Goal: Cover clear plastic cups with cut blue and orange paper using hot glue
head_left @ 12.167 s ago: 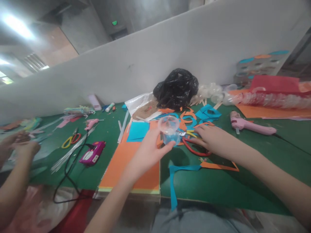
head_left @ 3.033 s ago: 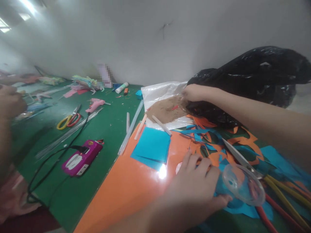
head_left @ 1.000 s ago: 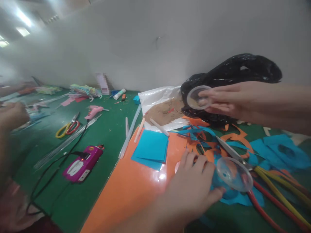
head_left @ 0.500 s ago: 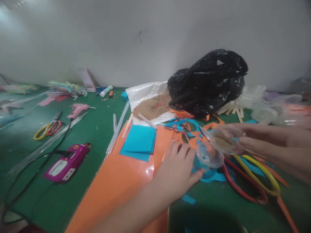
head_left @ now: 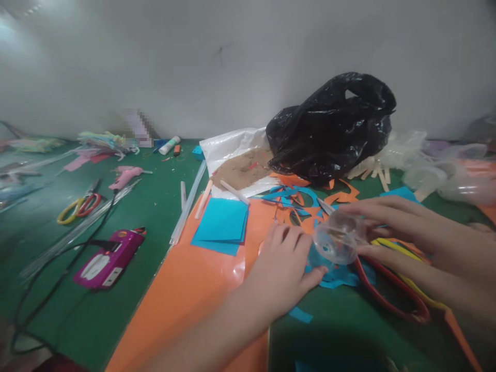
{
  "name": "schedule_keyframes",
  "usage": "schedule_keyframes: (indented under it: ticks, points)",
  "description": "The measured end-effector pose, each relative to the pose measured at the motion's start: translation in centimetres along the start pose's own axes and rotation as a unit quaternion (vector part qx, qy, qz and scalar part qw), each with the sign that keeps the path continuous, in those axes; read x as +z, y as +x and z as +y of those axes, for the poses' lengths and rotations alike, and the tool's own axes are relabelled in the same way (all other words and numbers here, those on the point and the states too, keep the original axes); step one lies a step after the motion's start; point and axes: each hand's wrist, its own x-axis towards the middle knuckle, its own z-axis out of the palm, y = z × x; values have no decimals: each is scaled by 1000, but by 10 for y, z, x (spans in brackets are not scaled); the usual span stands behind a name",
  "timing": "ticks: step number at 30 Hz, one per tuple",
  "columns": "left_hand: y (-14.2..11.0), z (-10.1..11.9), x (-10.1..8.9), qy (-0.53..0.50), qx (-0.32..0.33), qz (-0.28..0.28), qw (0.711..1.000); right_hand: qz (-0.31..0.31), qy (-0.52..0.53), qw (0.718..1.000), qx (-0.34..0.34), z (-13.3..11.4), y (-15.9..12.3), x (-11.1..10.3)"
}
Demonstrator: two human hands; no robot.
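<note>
A clear plastic cup (head_left: 327, 249) stands over blue paper pieces, with a bluish tint in its lower part. My left hand (head_left: 284, 263) lies against its left side, thumb in front and fingers behind, on the edge of an orange sheet (head_left: 186, 289). In my right hand (head_left: 391, 227) is a second clear cup (head_left: 347, 222), tipped leftwards over the mouth of the first. Whether its brown contents are pouring is too blurred to tell. Large scissors with one red handle (head_left: 387, 287) and one yellow handle (head_left: 411, 256) lie under my right hand.
Blue squares (head_left: 220, 222) lie on the orange sheet. Behind are sand (head_left: 240, 168) on a white bag, a black plastic bag (head_left: 333, 129) and paper scraps (head_left: 306, 199). To the left lie small scissors (head_left: 79, 206), a pink glue gun (head_left: 127, 177) and a corded purple device (head_left: 110, 258).
My right hand has moved left and turned, tipping its cup over the standing one. My left hand stays in place beside the standing cup.
</note>
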Motion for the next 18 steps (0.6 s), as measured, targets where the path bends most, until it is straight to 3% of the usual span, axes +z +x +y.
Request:
schedule_keyframes:
  ticks: [3, 6, 11, 14, 18]
  points:
    - [0, 0, 0, 4, 1, 2, 1000, -2, -1, 996, -86, 5, -8, 6]
    - [0, 0, 1, 17, 9, 4, 1000, 6, -17, 992, -124, 7, -16, 13]
    - [2, 1, 0, 30, 8, -7, 999, 49, -69, 990, -112, 4, -20, 15]
    - [2, 2, -2, 25, 2, -10, 1000, 21, -86, 989, -119, 5, -20, 10]
    - [1, 2, -3, 17, 1, -16, 1000, 30, -32, 989, -138, 7, -18, 7]
